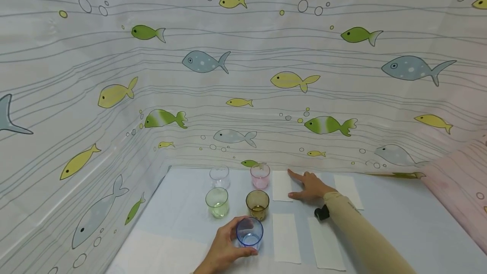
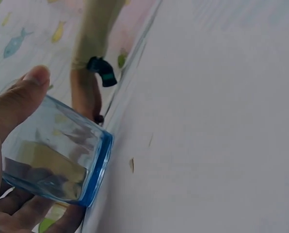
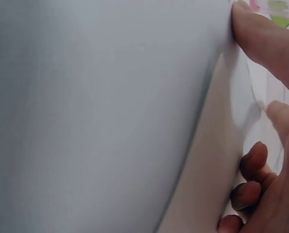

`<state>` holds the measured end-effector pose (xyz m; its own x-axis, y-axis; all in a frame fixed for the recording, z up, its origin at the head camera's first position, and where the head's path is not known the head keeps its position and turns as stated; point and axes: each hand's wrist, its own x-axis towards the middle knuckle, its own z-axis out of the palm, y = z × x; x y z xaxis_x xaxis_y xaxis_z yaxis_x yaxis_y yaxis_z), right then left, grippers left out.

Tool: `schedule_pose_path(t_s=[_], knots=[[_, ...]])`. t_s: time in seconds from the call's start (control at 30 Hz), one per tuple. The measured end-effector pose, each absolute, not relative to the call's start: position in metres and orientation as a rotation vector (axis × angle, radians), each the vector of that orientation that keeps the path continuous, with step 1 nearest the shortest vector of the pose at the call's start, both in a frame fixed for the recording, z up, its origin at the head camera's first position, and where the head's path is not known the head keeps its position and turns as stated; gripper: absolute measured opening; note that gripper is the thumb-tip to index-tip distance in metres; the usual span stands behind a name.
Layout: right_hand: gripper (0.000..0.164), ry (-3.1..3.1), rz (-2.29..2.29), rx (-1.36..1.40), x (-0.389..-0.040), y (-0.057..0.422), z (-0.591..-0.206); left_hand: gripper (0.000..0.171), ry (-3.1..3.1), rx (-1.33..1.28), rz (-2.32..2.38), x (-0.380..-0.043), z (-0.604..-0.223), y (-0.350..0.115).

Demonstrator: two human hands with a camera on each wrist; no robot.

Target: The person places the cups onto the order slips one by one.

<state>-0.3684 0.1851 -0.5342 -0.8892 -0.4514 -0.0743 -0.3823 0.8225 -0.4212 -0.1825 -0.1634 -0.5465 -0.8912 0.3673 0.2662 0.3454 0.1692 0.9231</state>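
Observation:
At the front, my left hand point(image 1: 225, 242) grips a blue-rimmed clear glass point(image 1: 250, 236), thumb on one side and fingers round the other. The left wrist view has this hand point(image 2: 13, 126) around the glass point(image 2: 62, 150) from the side. Farther back, my right hand point(image 1: 313, 186) reaches over the table with index finger and thumb spread, their tips right at the right edge of a white paper rectangle point(image 1: 282, 186). In the right wrist view, the thumb point(image 3: 261, 39) touches the white surface and the other fingertips point(image 3: 246, 194) are bent in.
Behind the blue glass stands an amber glass point(image 1: 257, 205), then a pink one point(image 1: 260, 176). To their left are a green glass point(image 1: 217, 203) and a colourless one point(image 1: 219, 177). More white papers point(image 1: 286, 238) lie on the right, some partly under the right arm. Fish-patterned curtains point(image 1: 243, 88) enclose the table.

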Motion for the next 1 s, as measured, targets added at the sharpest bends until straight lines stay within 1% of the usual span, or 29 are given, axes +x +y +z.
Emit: schedule_pose_path(t_s=[0.27,0.53,0.73,0.87,1.0], knots=[[0.096,2.804,-0.58,-0.613,-0.374,0.187,-0.527,0.077,2.382,0.81,1.908,-0.185,-0.547,-0.16],[0.095,2.805,-0.621,-0.606,-0.378,0.188,-0.526,0.08,2.287,0.659,1.961,-0.184,-0.544,-0.158],[0.097,2.779,-0.662,-0.568,-0.375,0.184,-0.525,0.072,2.294,0.605,1.898,-0.177,-0.538,-0.159],[0.097,2.774,-0.667,-0.549,-0.373,0.182,-0.527,0.07,2.287,0.688,1.907,-0.174,-0.521,-0.158],[0.096,2.781,-0.67,-0.534,-0.372,0.181,-0.53,0.072,2.28,0.75,1.996,-0.176,-0.491,-0.155]])
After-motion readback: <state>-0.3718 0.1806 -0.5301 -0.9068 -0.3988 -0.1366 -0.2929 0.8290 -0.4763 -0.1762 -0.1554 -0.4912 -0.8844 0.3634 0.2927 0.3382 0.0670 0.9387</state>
